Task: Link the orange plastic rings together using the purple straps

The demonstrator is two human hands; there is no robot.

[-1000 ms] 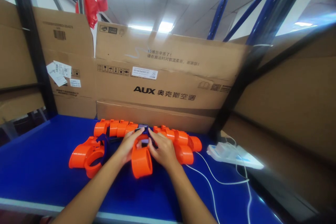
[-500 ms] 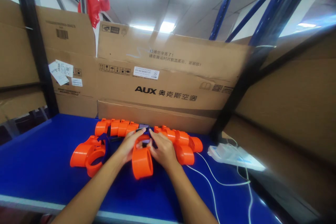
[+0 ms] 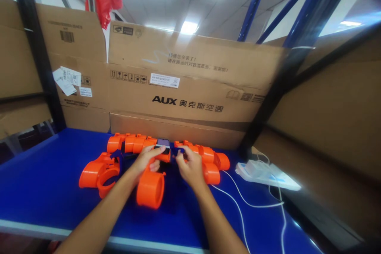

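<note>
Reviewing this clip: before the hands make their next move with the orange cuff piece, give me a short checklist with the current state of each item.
1. Left hand on the piece: ok, its fingers rest on top of the orange cuff near the small dark screen.
2. Right hand grip: cannot tell, its fingers pinch something dark blue, too small to make out.
3. Cuff supported: ok, it rests on the blue table.
4. Space around: not ok, the row of orange pieces crowds the right hand.
5. White cable clear of the hands: ok, it lies apart, to the right.
6. Loose orange rings at left: ok, untouched.
</note>
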